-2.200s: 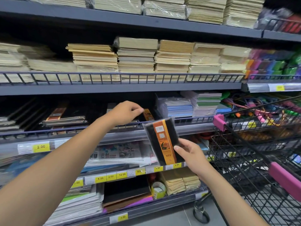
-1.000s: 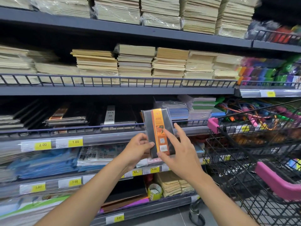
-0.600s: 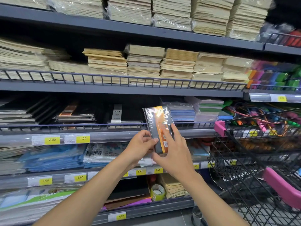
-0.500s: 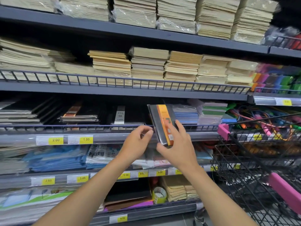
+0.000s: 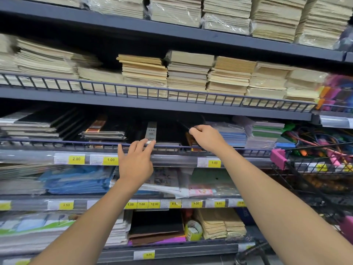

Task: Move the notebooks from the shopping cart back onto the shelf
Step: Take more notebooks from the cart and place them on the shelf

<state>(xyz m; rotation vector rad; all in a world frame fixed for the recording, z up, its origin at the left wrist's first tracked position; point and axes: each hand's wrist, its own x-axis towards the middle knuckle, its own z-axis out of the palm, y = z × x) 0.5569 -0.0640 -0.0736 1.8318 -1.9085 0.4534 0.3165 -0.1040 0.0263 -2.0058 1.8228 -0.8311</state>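
In the head view, a thin grey wire rail (image 5: 76, 142) is edging the dark metal shelf (image 5: 244, 162), with a low dark gap lying open above it. The left hand (image 5: 136, 165) is spreading straight fingers against that rail. Just behind the rail, the right hand (image 5: 207, 138) is pinching a glossy, plastic-wrapped black notebook with an orange band (image 5: 191, 143). Right of the rail, a black wire shopping cart (image 5: 278, 158) is holding blurred brownish goods.

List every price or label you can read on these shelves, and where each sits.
"2.00": leftmost yellow price tag, black-notebook shelf edge.
"1.00": two yellow tags on that edge.
"3.00", "5.00", "3.00", "12.00", "5.00": lower-shelf yellow tags, left to right.
Remaining tags and the grey notebook band: too blurred.
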